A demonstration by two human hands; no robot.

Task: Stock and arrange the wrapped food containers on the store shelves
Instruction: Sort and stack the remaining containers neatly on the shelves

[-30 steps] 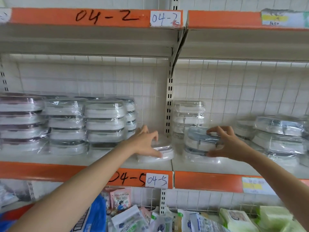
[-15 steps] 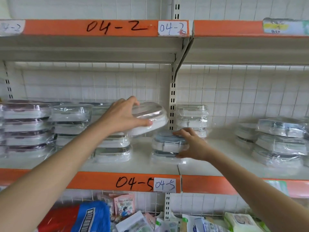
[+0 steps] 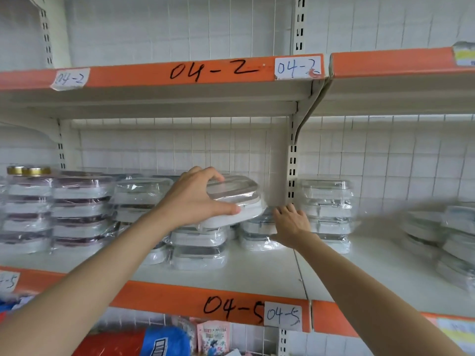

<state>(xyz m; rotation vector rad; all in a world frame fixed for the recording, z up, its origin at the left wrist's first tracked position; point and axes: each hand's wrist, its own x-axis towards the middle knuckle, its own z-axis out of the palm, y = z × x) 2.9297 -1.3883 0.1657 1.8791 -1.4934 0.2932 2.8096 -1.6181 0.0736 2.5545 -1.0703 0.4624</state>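
Note:
My left hand (image 3: pixel 195 199) grips a plastic-wrapped white food container (image 3: pixel 237 201), tilted, on top of a short stack of wrapped containers (image 3: pixel 199 249) on the shelf marked 04-5 (image 3: pixel 257 276). My right hand (image 3: pixel 291 223) has its fingers spread and presses against a low stack of blue-lidded wrapped containers (image 3: pixel 257 236) just left of the shelf upright (image 3: pixel 291 176). More wrapped stacks stand at the left (image 3: pixel 82 211) and behind the upright (image 3: pixel 326 209).
Blurred wrapped containers (image 3: pixel 455 242) lie on the right shelf section. Jars with gold lids (image 3: pixel 28 171) stand at the far left. The shelf above, marked 04-2 (image 3: pixel 205 73), hangs low overhead. Packaged goods (image 3: pixel 213 335) fill the shelf below.
My left hand lifted a container off the shelf and carried it up onto the stack. My right hand slid the blue-lidded stack leftward past the upright. The view tilted upward.

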